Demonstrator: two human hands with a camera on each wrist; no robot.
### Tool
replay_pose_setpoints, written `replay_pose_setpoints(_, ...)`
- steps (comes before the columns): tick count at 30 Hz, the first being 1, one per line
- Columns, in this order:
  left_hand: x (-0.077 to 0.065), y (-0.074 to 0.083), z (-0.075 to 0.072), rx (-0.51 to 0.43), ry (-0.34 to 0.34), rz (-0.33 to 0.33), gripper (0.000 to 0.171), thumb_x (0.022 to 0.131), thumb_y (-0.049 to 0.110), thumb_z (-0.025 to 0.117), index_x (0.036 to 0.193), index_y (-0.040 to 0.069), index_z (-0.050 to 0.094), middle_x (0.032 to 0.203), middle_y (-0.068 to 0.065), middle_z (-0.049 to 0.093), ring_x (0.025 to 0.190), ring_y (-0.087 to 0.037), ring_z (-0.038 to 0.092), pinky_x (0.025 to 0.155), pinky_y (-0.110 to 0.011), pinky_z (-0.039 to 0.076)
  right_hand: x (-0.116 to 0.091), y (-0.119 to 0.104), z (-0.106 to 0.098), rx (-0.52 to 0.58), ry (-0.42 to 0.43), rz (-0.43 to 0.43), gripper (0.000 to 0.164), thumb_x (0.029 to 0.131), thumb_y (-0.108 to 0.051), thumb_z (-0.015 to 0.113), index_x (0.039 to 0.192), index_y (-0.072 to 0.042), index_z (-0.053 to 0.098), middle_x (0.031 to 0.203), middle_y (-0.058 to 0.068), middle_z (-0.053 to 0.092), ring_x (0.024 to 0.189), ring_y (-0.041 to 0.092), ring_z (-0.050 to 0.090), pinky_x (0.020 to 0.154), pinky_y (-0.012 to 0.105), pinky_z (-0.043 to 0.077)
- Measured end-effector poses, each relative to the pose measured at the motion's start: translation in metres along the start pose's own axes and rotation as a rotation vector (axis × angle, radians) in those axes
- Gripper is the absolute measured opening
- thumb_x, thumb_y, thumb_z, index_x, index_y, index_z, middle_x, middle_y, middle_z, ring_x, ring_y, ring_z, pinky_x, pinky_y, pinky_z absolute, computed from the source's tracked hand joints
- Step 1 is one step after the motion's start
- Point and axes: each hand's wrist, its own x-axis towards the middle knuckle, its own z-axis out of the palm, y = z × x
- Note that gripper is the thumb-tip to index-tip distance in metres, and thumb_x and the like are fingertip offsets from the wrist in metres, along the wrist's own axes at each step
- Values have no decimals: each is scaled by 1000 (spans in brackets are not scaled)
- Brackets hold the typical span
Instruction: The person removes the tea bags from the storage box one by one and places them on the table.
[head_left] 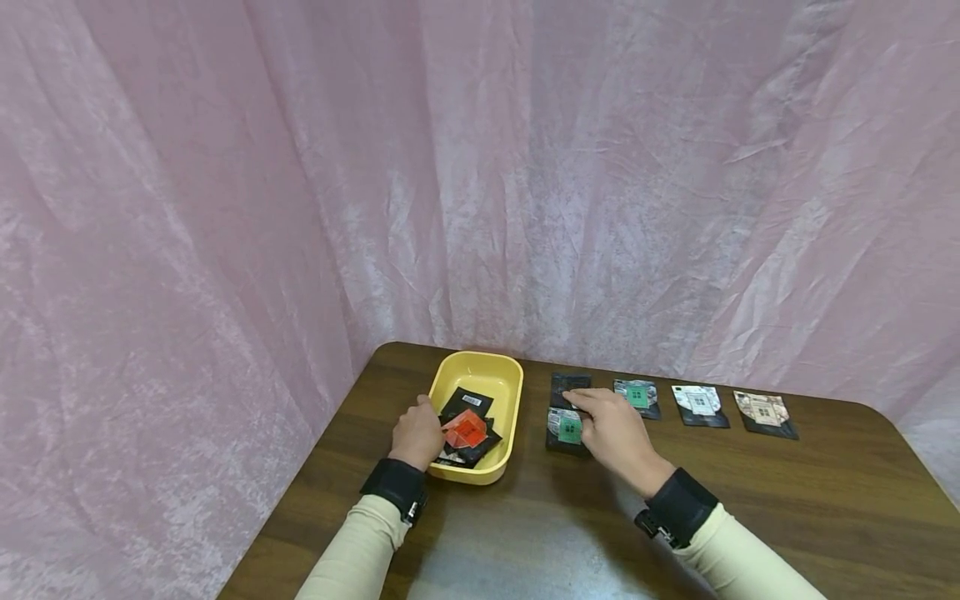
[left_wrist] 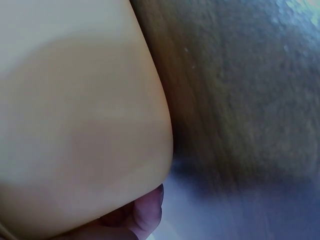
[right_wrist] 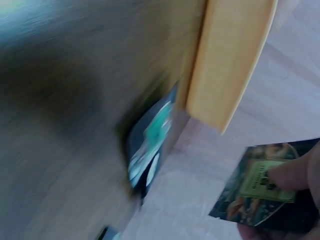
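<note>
At the left side of a yellow plastic tray (head_left: 512, 417), my left hand (head_left: 417, 433) grips the rim. In the left wrist view, curled fingers (left_wrist: 149, 212) show below the tray's outer wall. My right hand (head_left: 618, 433) pinches a small dark sachet with a yellow-green label (right_wrist: 255, 175), thumb on its front. In the head view that sachet (head_left: 570, 383) shows only its dark side. Just below it on the table lies a green-labelled sachet (head_left: 567, 429). Inside the tray is a loose pile of dark sachets, an orange-labelled sachet (head_left: 467, 429) on top.
To the right of my right hand, a row on the brown wooden table (head_left: 810, 492) holds a green-labelled sachet (head_left: 637, 397), a white-labelled sachet (head_left: 701, 405) and a beige-labelled sachet (head_left: 765, 412). A pink curtain (head_left: 480, 167) hangs behind and left of the table.
</note>
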Motion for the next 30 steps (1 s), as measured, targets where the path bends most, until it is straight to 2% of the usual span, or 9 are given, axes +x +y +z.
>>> replay_pose_setpoints(3,0,0,1,-6,-2,1,36,93,6,73,122,-5,54,109,-28,72,97,-42,75,90,-59,61,-13,12,-8,-71,-28,18,45,86,9,61,122,-9,81,122,13,80,113,38,76,90,55,61)
replay_pose_setpoints(6,0,0,0,-10,2,-4,37,92,7,74,122,-5,54,109,-28,72,98,-43,75,91,-59,61,-26,22,-18,-118,-84,45,47,82,11,61,120,-8,81,117,13,82,94,33,77,71,42,58)
replay_pose_setpoints(8,1,0,0,-12,3,-6,37,93,7,74,122,-5,54,109,-28,72,98,-43,75,91,-59,61,-34,27,-23,-125,-127,73,47,82,11,61,121,-7,81,116,15,82,68,22,67,58,31,43)
replay_pose_setpoints(10,2,-1,0,-11,-1,-7,37,93,7,74,122,-5,54,109,-28,72,97,-42,74,90,-59,61,-41,32,-28,-130,-165,99,46,83,10,60,122,-6,80,115,16,82,55,13,44,57,26,28)
replay_pose_setpoints(12,3,-1,1,-8,-8,-8,37,93,8,74,123,-5,54,109,-28,72,97,-42,74,90,-59,61,-47,37,-31,-125,-194,126,46,84,9,60,123,-4,79,117,18,81,54,10,24,57,26,21)
replay_pose_setpoints(18,4,-2,1,-3,-20,-19,37,94,9,73,124,-4,54,110,-27,72,97,-41,74,91,-59,61,-62,48,-34,-81,-238,161,44,84,11,58,121,-1,79,115,19,81,53,6,23,53,24,21)
replay_pose_setpoints(21,4,-3,1,0,-23,-17,38,94,9,73,124,-5,54,110,-27,71,97,-41,74,90,-59,61,-65,52,-35,-41,-264,177,45,85,12,57,123,0,78,116,22,80,52,6,15,51,23,18)
replay_pose_setpoints(26,5,-3,2,9,-15,-10,38,94,9,74,123,-5,54,109,-27,72,97,-42,75,89,-59,61,-64,58,-34,-27,-351,195,49,84,13,57,126,-2,78,124,23,78,53,9,23,52,24,20)
replay_pose_setpoints(30,4,-2,2,3,-14,-4,38,93,9,75,122,-5,55,109,-27,72,97,-42,74,90,-59,61,-62,63,-31,-18,-429,212,51,81,13,55,124,-3,78,126,24,77,70,18,61,57,27,32)
